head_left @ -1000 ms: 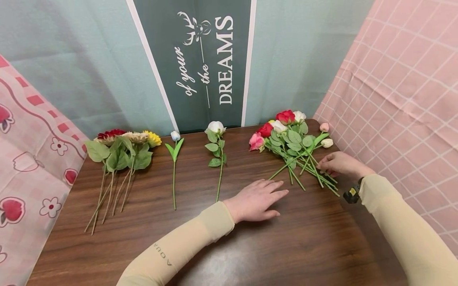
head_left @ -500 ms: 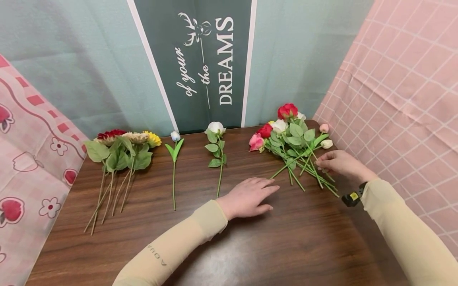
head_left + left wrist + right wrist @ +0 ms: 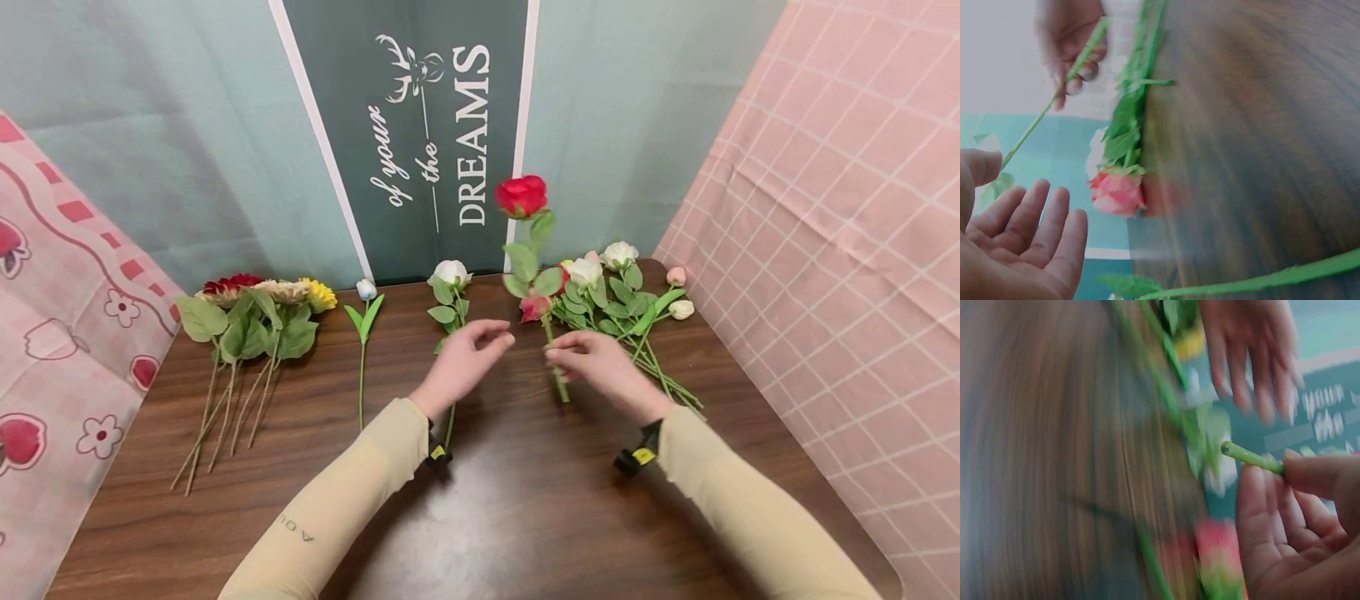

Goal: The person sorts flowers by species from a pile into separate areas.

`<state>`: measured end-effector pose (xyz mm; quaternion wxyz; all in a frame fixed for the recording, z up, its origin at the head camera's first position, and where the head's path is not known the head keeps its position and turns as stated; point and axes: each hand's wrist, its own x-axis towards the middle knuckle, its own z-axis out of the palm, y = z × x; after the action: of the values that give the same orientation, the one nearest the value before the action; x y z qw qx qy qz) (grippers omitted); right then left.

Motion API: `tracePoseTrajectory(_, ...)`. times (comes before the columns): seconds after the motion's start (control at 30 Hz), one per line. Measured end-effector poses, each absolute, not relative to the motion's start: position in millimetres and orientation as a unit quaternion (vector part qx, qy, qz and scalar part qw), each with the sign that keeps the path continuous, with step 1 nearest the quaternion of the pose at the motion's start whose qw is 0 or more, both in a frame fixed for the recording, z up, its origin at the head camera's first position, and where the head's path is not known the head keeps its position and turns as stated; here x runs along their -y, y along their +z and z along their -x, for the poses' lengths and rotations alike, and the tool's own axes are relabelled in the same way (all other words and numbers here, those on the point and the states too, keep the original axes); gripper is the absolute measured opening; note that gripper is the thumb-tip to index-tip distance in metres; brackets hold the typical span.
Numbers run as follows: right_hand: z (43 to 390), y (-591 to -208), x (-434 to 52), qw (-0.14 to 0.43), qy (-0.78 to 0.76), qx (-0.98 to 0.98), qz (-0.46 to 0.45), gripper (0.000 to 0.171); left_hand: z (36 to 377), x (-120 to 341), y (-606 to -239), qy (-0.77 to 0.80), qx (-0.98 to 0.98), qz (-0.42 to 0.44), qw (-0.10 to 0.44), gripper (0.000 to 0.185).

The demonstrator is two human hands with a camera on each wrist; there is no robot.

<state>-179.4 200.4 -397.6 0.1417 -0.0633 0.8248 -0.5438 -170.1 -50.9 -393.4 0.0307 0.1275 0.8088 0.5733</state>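
Right wrist view motion-blurred, table (image 3: 1054,456) smeared, pink rose (image 3: 1219,550) indistinct and cut off.

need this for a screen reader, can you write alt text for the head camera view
A person's right hand holds a red rose upright by its stem above a dark wooden table, while the open left hand reaches toward it. More artificial flowers lie along the table's far edge: a mixed bunch at left, roses at right.

The table (image 3: 525,517) in the lower frame is glossy dark wood-grain; the pink checked backdrop (image 3: 825,208) at right is creased matt cloth.
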Motion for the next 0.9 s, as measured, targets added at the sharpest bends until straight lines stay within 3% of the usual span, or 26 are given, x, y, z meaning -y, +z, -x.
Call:
tracePoseTrajectory(0.2, 165.4, -405.8, -124.7, 0.153, -0.642, -0.746, 0.084, 0.03, 176.8, 76.5, -388.9, 0.66, -0.747, -0.069, 0.037, 0.034)
tracePoseTrajectory(0.37, 159.0, -412.0, -90.0, 0.174, -0.659, -0.725, 0.1, 0.022, 174.8, 94.2, -392.4, 0.692, -0.72, -0.037, 0.036, 0.024)
tracePoseTrajectory(0.67, 155.4, -416.5, -68.7, 0.194, -0.653, -0.722, 0.124, 0.024, 170.6, 119.8, -396.5, 0.692, -0.72, -0.01, 0.049, 0.024)
tracePoseTrajectory(0.9, 160.9, -412.4, -77.9, 0.173, -0.626, -0.751, 0.119, 0.036, 176.5, 136.1, -400.0, 0.621, -0.782, -0.008, 0.058, 0.025)
